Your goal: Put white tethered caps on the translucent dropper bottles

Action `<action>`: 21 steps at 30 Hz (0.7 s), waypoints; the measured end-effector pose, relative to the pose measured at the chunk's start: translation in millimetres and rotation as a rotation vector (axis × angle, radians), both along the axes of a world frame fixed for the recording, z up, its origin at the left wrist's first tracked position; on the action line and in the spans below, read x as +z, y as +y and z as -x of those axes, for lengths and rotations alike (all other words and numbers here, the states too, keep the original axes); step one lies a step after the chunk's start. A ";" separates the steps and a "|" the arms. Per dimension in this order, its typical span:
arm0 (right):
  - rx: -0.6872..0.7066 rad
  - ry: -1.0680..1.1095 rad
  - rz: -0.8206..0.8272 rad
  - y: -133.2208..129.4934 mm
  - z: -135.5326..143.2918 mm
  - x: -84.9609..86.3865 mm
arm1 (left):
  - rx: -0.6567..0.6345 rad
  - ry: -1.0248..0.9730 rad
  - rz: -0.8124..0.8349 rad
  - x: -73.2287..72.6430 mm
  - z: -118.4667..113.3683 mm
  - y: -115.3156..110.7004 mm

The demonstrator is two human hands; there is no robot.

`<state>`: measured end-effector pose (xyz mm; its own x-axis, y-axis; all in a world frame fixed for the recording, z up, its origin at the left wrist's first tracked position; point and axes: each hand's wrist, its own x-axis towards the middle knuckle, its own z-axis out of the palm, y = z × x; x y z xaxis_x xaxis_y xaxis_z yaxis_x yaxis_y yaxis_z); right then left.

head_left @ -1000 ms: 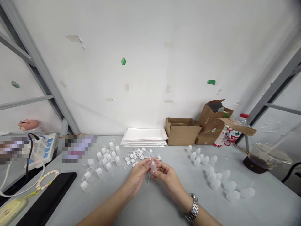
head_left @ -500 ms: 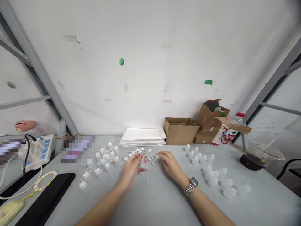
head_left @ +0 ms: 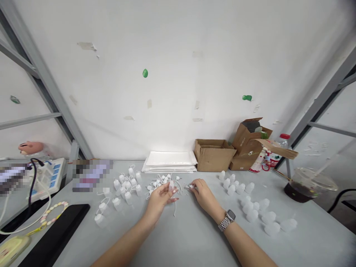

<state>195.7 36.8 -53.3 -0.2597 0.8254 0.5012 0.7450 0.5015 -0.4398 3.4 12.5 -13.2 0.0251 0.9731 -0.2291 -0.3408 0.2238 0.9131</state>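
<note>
Between the thumb and fingers of my left hand (head_left: 161, 198) is a small translucent bottle (head_left: 171, 185). My right hand (head_left: 200, 190), to its right, pinches a small white corded cap (head_left: 190, 186) at its fingertips. Just beyond my left hand lies a loose pile of white caps with cords (head_left: 162, 180). One loose cord (head_left: 175, 209) lies on the table beside my left fingers. On the left stand several capped bottles (head_left: 128, 196) with loops. On the right are several translucent bottles without visible cords (head_left: 252, 216).
White padded envelopes (head_left: 171, 159) lie stacked by the wall, beside an open cardboard box (head_left: 215, 157) and a brown paper bag (head_left: 246, 148). A drink cup (head_left: 302, 187) stands far right. A black case (head_left: 55, 235), bead bracelet (head_left: 52, 221) and power strip (head_left: 57, 174) are left.
The bottle in my left hand is now more upright and shows above the fingers. My right hand has drawn slightly away from the cords, with the small white cap at its fingertips.
</note>
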 end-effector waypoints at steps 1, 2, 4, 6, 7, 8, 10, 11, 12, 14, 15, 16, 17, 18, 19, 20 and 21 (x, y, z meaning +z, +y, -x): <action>-0.001 0.002 0.001 -1.1 -1.2 1.4 | -0.009 0.000 -0.002 -0.4 0.0 -0.1; -0.001 0.003 -0.001 -2.2 -2.4 2.7 | -0.014 0.000 -0.005 -0.6 0.0 -0.1; -0.004 0.000 -0.013 -4.3 -5.2 4.9 | -0.016 0.008 -0.010 -0.8 -0.1 -0.4; -0.011 -0.031 -0.032 -6.4 -8.3 7.0 | -0.016 0.015 -0.012 -1.2 -0.2 -0.6; -0.015 -0.058 -0.044 -7.5 -10.0 8.1 | -0.020 0.017 -0.012 -1.7 -0.2 -0.7; -0.017 -0.091 -0.055 -8.7 -11.9 9.5 | -0.026 0.017 -0.012 -2.4 -0.2 -0.6; -0.013 -0.143 -0.068 -10.6 -15.8 12.8 | -0.036 0.016 -0.012 -4.2 0.1 -0.2; -0.007 -0.150 -0.067 -11.3 -17.8 14.8 | -0.040 0.017 -0.012 -5.1 0.3 0.1; 0.000 -0.138 -0.057 -11.7 -19.5 17.0 | -0.043 0.017 -0.013 -5.9 0.4 0.4; 0.007 -0.039 -0.006 -11.8 -21.7 21.9 | -0.043 0.015 -0.016 -6.8 0.5 0.9; 0.006 0.047 0.037 -11.7 -21.6 24.4 | -0.038 0.015 -0.016 -6.7 0.2 0.9; 0.003 0.156 0.094 -11.8 -20.6 27.0 | -0.035 0.016 -0.016 -6.4 -0.3 0.6; 0.005 0.287 0.165 -12.1 -18.6 29.5 | -0.036 0.017 -0.014 -5.8 -1.2 0.1; 0.016 0.431 0.245 -12.9 -15.5 31.9 | -0.047 0.019 -0.009 -5.1 -2.3 -0.7; 0.039 0.577 0.329 -14.1 -11.6 34.0 | -0.060 0.022 0.000 -4.5 -3.7 -1.7; 0.078 0.714 0.407 -15.7 -7.0 35.7 | -0.075 0.025 0.012 -4.1 -5.3 -2.9; 0.120 0.825 0.468 -17.7 -2.0 37.0 | -0.089 0.028 0.025 -4.0 -6.9 -4.0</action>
